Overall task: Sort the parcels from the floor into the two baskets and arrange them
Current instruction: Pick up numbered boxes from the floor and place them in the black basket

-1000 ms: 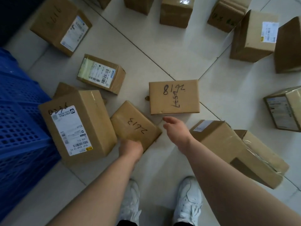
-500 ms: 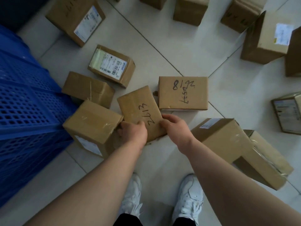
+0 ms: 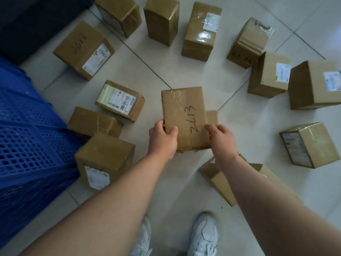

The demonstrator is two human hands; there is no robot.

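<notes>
Left hand (image 3: 162, 139): grasps near-left corner of parcel 2613 (image 3: 185, 115)
Right hand (image 3: 221, 140): grasps its near-right corner
Blue basket (image 3: 27, 137): far left

Pale tiled floor (image 3: 239, 182), perhaps dark wall (image 3: 27, 24) beyond.

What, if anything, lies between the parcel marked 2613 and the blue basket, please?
The parcel marked 2613 is up in both hands. On the floor between it and the blue basket lie two boxes, a taped box and a labelled box; lifting over should clear.
</notes>
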